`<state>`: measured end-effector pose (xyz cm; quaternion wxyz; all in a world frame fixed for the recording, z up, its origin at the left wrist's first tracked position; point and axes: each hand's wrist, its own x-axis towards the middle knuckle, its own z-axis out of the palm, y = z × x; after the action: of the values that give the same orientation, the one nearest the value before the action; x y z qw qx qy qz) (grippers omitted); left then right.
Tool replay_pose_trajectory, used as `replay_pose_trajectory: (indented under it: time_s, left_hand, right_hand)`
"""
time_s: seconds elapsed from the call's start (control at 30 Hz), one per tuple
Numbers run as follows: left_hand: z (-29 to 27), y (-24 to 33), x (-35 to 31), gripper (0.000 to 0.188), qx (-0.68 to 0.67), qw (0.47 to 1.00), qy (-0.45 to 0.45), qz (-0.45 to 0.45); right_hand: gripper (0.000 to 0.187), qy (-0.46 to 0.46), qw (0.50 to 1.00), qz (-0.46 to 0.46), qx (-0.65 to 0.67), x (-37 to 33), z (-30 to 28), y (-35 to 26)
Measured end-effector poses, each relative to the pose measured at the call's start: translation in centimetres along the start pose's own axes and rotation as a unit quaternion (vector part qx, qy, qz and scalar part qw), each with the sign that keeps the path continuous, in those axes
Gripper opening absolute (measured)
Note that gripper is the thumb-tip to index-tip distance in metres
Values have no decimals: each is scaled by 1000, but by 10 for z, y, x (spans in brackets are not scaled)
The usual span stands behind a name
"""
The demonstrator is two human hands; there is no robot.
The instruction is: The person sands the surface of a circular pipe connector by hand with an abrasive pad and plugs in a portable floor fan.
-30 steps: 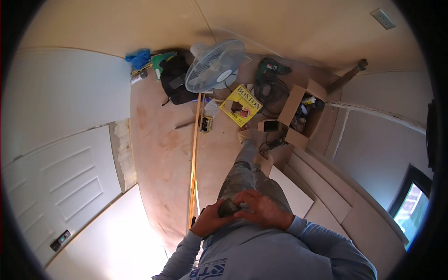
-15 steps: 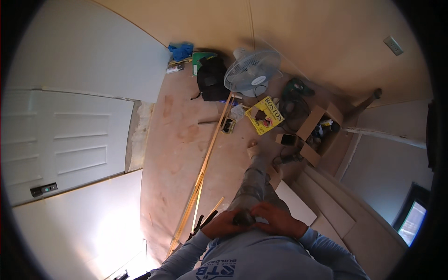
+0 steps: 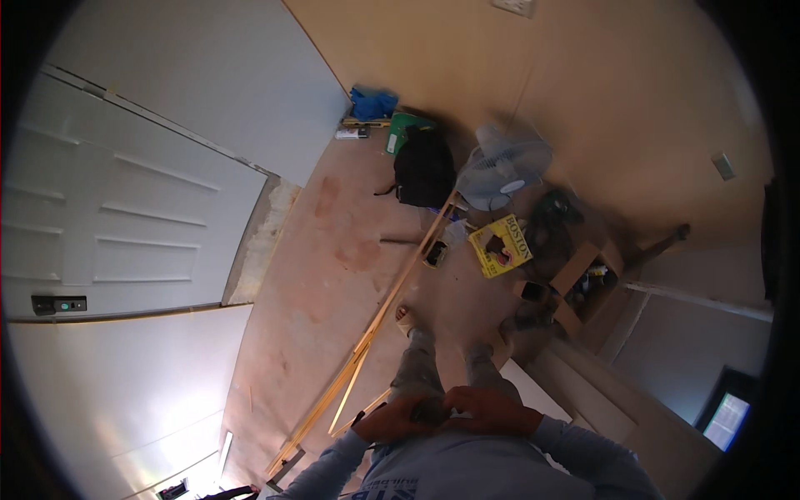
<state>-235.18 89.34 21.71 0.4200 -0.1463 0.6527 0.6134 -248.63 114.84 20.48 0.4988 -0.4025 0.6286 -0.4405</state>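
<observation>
Both my hands are together in front of my waist. My left hand [image 3: 392, 420] is closed around a dark, rounded object [image 3: 430, 409], whose kind I cannot make out. My right hand [image 3: 493, 411] is beside it, fingers bent in toward the same spot, and what its fingertips pinch, if anything, is hidden. Beneath my hands are my legs in greyish trousers. Left of my left hand, long thin wooden strips [image 3: 353, 360] run along the floor.
A fan [image 3: 504, 171], a black backpack [image 3: 423, 171] and a yellow box [image 3: 501, 246] are ahead. An open cardboard box [image 3: 588, 287] stands to the right, near flat boards [image 3: 587, 392]. A white door [image 3: 150, 237] is on the left.
My view has turned and shifted, so the floor items appear lower and farther right. My left foot is now forward, beside the wooden strips. My hands remain together at my waist.
</observation>
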Motion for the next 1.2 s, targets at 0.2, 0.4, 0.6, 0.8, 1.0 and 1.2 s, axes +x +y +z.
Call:
replay_pose_trajectory:
  time_s: [0.2,0.4,0.6,0.8,1.0,1.2]
  left_hand:
    - [-97,-47,-52,77,-21,999,43,11]
    - [-179,-69,-91,67,-31,999,11,44]
    - [-236,-69,-118,63,-38,997,13,67]
    - [-261,-79,-130,64,-97,989,11,113]
    - [-278,-84,-139,65,-94,991,25,92]
    - [-288,-88,-153,69,-69,996,28,51]
  right_hand:
    - [40,8,997,-58,-41,124,10,-50]
    - [42,-51,995,-41,-70,219,16,-98]
    - [40,-71,994,-38,-78,275,29,-121]
    - [39,-70,992,-28,-100,305,32,-140]
    - [37,-62,980,-79,-170,329,38,-148]
    - [35,-88,967,-140,-194,342,35,-168]
